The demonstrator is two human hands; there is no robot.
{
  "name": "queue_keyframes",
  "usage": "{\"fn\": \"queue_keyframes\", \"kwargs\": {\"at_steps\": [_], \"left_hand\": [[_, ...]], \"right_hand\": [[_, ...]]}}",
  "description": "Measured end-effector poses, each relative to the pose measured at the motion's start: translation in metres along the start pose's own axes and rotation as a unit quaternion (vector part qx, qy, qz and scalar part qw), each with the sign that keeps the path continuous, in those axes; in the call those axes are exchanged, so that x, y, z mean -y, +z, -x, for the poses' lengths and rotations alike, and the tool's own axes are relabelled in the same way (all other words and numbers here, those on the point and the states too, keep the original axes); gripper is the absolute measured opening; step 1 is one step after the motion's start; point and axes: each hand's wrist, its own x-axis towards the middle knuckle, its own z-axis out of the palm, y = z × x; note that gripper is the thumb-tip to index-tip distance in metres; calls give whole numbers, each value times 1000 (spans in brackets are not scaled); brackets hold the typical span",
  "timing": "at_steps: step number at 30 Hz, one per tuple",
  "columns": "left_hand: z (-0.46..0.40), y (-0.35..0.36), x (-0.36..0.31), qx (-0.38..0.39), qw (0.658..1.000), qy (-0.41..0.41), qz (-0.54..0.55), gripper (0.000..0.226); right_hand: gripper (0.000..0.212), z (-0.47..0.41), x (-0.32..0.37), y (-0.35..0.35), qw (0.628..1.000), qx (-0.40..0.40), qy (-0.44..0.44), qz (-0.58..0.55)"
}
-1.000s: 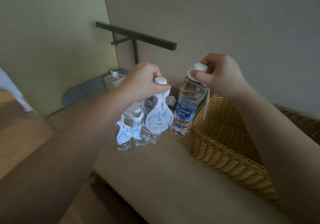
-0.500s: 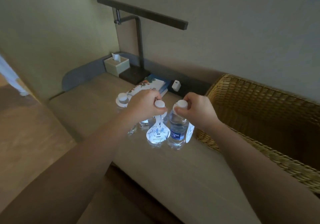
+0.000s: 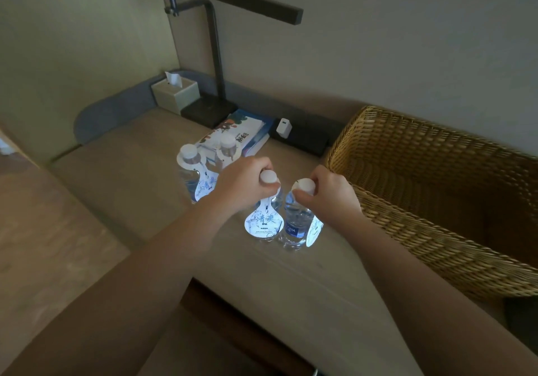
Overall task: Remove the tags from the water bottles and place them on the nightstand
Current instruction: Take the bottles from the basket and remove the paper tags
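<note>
Four clear plastic water bottles with white caps stand upright on the beige nightstand tabletop (image 3: 291, 294).

Front pair, near centre of view:
- Left front bottle (image 3: 272, 201): left hand (image 3: 243, 185) curled round its neck just under the cap, gripping it. A white gourd-shaped paper tag with blue print (image 3: 263, 222) hangs from the neck down the bottle's near face.
- Right front bottle, blue-labelled (image 3: 297, 220): right hand (image 3: 329, 193) grips its neck and cap with thumb and curled fingers. A second white tag (image 3: 315, 230) hangs on its 3 o'clock side, seen edge-on.
- The two bottles stand just beside each other; whether they touch cannot be told.

Rear pair, at 10 o'clock from the front pair:
- Far-left bottle (image 3: 189, 169), tag (image 3: 205, 188) on its neck.
- Back bottle (image 3: 225, 154) at 1 o'clock of it, partly hidden by the left hand; a tag collar shows at its neck.

Water level in the bottles not legible.

Containers: woven wicker basket (image 3: 436, 209) at 3 o'clock of the front pair, near the right hand; the interior in view is dark, contents cannot be told. Beige square tissue box (image 3: 176, 94) at 11 o'clock by the wall, a white tissue standing out of its top.

Other: black desk lamp (image 3: 215, 55) with its base beside the tissue box; printed booklets (image 3: 244, 135) behind the rear bottles; white plug adapter (image 3: 283, 127) on a dark strip along the wall.
</note>
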Motion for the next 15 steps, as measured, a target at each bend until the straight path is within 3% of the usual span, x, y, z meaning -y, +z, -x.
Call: {"fn": "queue_keyframes", "kwargs": {"at_steps": [9, 15], "left_hand": [[2, 1, 4, -7, 1000, 25, -7, 26], [3, -8, -8, -62, 996, 61, -33, 53]], "right_hand": [[36, 10, 5, 1, 999, -33, 29, -18], [47, 12, 1, -5, 1000, -28, 1, -3]]}}
